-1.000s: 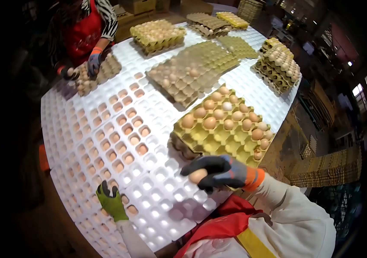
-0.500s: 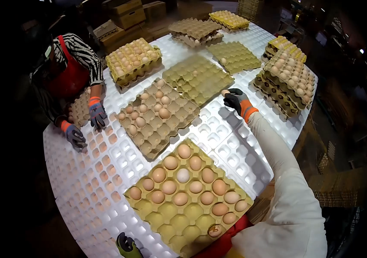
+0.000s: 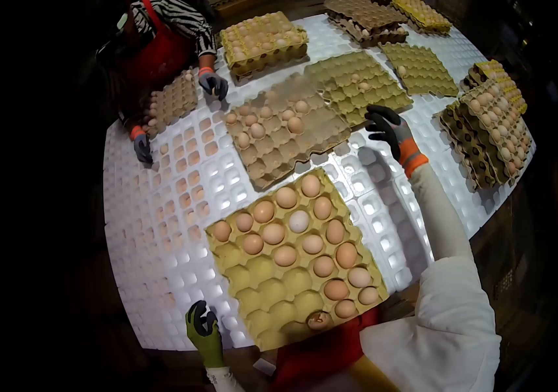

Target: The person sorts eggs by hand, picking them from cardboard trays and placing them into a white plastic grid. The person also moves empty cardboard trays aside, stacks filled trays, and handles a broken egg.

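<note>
A yellow-green egg tray (image 3: 272, 294) lies in front of me, holding several brown eggs (image 3: 285, 255) and one paler egg (image 3: 299, 221). The egg (image 3: 320, 320) at its near edge has a broken shell. Over the near corner of a farther olive tray (image 3: 331, 68) is my right hand (image 3: 387, 129) in a black and grey glove, its fingers apart with no egg showing in them. A few eggs (image 3: 364, 86) sit in that tray. Beside the near tray's left edge, my left hand (image 3: 204, 330) in a green and black glove has loosely curled, parted fingers and holds nothing.
A brown tray (image 3: 292, 157) with several eggs lies mid-table. Stacked egg trays (image 3: 488, 134) stand at right, more (image 3: 262, 46) at the back. Across the white dimpled table (image 3: 226, 176), a co-worker in a red apron (image 3: 161, 55) has gloved hands near another egg tray (image 3: 173, 101).
My right hand has let go of the egg it held, and another egg shows in the olive tray. My left hand has come further into view. The view has shifted.
</note>
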The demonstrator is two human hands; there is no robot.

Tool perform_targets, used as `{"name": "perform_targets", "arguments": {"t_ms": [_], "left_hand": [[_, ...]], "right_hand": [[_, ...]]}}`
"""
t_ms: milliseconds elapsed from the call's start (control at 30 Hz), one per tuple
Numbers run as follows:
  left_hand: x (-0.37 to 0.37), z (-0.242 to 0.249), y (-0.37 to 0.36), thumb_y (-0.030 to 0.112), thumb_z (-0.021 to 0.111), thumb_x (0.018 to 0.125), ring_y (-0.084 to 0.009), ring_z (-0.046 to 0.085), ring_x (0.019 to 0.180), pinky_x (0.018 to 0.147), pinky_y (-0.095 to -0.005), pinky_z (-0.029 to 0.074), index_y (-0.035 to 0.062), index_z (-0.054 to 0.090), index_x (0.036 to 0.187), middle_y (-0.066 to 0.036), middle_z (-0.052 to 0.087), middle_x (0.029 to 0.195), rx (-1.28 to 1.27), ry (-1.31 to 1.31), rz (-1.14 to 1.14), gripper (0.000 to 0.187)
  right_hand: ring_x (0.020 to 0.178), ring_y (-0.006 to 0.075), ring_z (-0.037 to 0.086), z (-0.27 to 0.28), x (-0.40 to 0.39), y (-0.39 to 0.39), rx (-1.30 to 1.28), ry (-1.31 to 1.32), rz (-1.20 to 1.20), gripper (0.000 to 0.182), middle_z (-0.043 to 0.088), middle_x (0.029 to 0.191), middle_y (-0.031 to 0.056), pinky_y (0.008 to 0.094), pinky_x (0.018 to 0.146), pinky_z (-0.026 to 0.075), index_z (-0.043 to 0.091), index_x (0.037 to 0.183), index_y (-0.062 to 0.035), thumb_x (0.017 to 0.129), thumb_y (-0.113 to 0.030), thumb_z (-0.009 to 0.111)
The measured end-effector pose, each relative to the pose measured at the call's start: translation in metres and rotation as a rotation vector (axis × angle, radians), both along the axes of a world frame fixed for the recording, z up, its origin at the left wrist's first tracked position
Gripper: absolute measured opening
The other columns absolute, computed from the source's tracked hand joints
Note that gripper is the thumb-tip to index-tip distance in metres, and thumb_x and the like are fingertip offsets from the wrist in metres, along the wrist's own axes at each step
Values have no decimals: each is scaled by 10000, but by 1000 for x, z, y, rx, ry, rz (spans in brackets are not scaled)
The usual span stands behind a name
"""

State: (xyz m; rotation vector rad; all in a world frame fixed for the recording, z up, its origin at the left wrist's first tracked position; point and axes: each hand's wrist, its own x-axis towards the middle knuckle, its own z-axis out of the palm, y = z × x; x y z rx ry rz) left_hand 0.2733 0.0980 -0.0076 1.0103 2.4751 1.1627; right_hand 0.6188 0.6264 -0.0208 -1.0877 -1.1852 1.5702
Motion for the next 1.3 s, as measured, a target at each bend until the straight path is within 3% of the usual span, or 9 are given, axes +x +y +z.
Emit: {"name": "perform_targets", "arguments": {"t_ms": [100,233,300,367,467,567,667,767,1300], "left_hand": [[-2,-4,-3,0,654,884,-217,652,1030,806,-320,536,13,683,1174,-104,669,1172,61,-2,-36,291],[8,19,5,-13,656,880,-210,653,1035,827,-325,535,11,682,1198,-101,685,1184,244,-106,-180,320],[12,29,4,-29,652,880,-217,652,1036,839,-325,533,13,691,1193,-110,678,1191,246,-16,-277,318],[22,43,2,-57,657,868,-244,653,1071,903,-339,529,15,706,1164,-121,672,1188,295,-175,-296,309],[34,52,-5,-85,669,834,-271,647,1106,941,-353,527,23,714,1154,-118,679,1176,319,-80,-405,341],[50,69,-4,-4,716,810,-331,638,1088,946,-396,506,42,736,1112,-145,698,1157,298,120,-532,306],[70,73,9,26,753,755,-347,622,1078,938,-423,498,60,733,1083,-132,694,1148,370,197,-688,330],[84,76,17,38,760,751,-354,617,1065,929,-441,493,77,727,1087,-116,690,1149,377,240,-746,339],[91,67,17,78,731,786,-344,602,1088,933,-448,465,90,715,1120,-103,674,1169,366,266,-643,335]], "right_hand": [[881,154,684,22,20,-97,12,-218,173,356,707,1145,45,299,735,563,650,1282,-88,990,-291,651],[914,127,658,68,21,-200,180,-354,243,309,708,1137,51,277,796,539,650,1282,-58,1022,-215,589],[943,133,660,85,15,-239,270,-422,312,278,704,1144,49,281,825,538,661,1254,-45,996,-134,609],[977,146,664,100,4,-275,542,-590,317,254,701,1095,70,281,860,532,692,1169,-8,916,-13,667],[895,160,664,123,-7,-321,541,-619,372,252,693,1021,74,289,763,533,716,1115,-31,863,-12,715],[858,240,631,131,-18,-355,803,-725,494,297,661,953,61,344,712,529,732,1080,-118,791,-89,790],[878,286,590,130,-30,-374,1024,-949,612,299,617,943,35,418,731,491,720,1032,-193,746,-207,804],[919,282,584,116,-39,-380,1091,-1027,633,230,575,914,39,413,727,481,695,952,-207,743,-214,791],[865,263,586,101,-31,-380,1131,-929,540,163,581,899,47,411,700,465,662,907,-173,777,-187,759]]}}
